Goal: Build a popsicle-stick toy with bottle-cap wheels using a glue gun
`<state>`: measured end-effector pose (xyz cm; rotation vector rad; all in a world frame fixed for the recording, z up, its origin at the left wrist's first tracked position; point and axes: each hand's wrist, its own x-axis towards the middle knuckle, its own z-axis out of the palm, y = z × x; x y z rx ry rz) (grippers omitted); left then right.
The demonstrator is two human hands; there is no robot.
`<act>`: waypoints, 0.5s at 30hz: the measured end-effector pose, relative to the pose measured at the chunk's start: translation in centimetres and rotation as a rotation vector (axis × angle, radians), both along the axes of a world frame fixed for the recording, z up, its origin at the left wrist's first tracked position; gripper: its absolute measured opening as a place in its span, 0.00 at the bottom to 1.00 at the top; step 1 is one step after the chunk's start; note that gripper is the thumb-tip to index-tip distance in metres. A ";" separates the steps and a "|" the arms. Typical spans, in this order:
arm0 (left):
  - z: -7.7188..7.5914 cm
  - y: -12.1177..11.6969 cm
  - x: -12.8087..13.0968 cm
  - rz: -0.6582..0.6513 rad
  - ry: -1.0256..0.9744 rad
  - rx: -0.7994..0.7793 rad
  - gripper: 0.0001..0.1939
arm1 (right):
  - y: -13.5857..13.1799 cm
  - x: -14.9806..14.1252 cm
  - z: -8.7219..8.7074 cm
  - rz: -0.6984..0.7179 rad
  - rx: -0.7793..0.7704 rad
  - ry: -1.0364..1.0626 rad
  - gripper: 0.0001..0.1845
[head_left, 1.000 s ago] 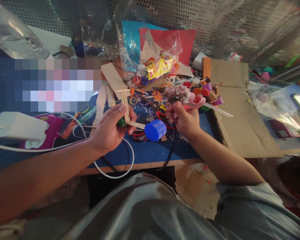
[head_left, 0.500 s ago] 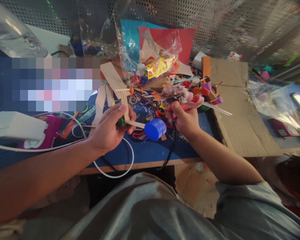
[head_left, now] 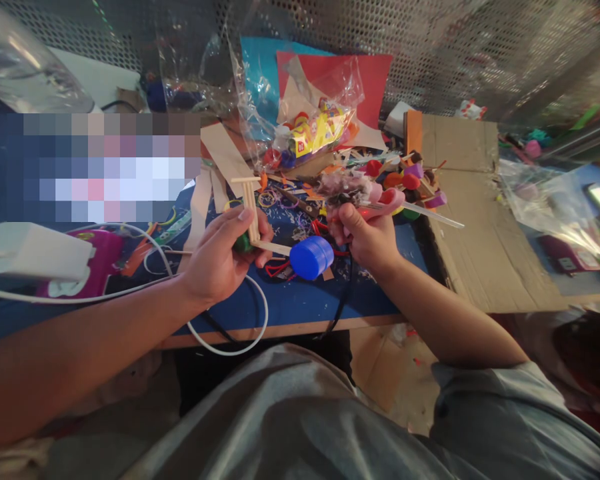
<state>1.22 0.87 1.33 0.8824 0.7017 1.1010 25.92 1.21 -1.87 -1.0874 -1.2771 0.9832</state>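
My left hand (head_left: 220, 257) is closed around a small model of wooden craft sticks (head_left: 251, 210). A crosspiece tops its upright sticks, and a dark green round piece (head_left: 243, 243) shows by my fingers. From its base a flat stick reaches right to a blue ribbed cylinder (head_left: 311, 258). In my right hand (head_left: 365, 233) is a pink hot glue gun (head_left: 391, 200), its front part covered by a greyish, fluffy wad (head_left: 347, 187). A clear glue stick (head_left: 437, 217) pokes out of its back, and a black cord (head_left: 347, 297) hangs below. The nozzle tip is hard to make out.
Scissors, rubber bands and scraps litter the blue table (head_left: 290, 310). A clear bag with a yellow label (head_left: 320, 133) stands behind. Cardboard (head_left: 485, 233) lies right; a white charger (head_left: 37, 250) with a looping cable sits left. A mesh panel (head_left: 430, 60) backs the table.
My right hand has shifted very slightly left with the glue gun. My left hand and the stick model look unchanged.
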 end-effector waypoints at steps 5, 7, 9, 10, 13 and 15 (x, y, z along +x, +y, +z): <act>0.1 0.0 0.1 -0.006 0.014 0.021 0.25 | -0.1 0.3 -0.5 0.010 -0.019 -0.016 0.36; 0.1 0.0 0.0 -0.001 0.012 0.014 0.26 | -0.1 0.2 -0.4 0.020 -0.030 -0.012 0.33; 0.1 0.0 0.0 -0.002 0.012 0.000 0.25 | -0.1 -0.1 -0.1 0.033 -0.042 0.002 0.29; 0.0 0.0 0.0 -0.003 0.014 -0.005 0.25 | -0.1 -0.2 0.0 0.035 -0.040 0.011 0.27; -0.1 0.0 -0.1 0.008 0.018 -0.012 0.24 | 0.0 -0.4 0.2 0.052 -0.017 0.043 0.23; -0.2 0.0 -0.1 0.019 0.009 -0.010 0.24 | 0.2 -0.3 0.1 0.091 -0.017 0.061 0.21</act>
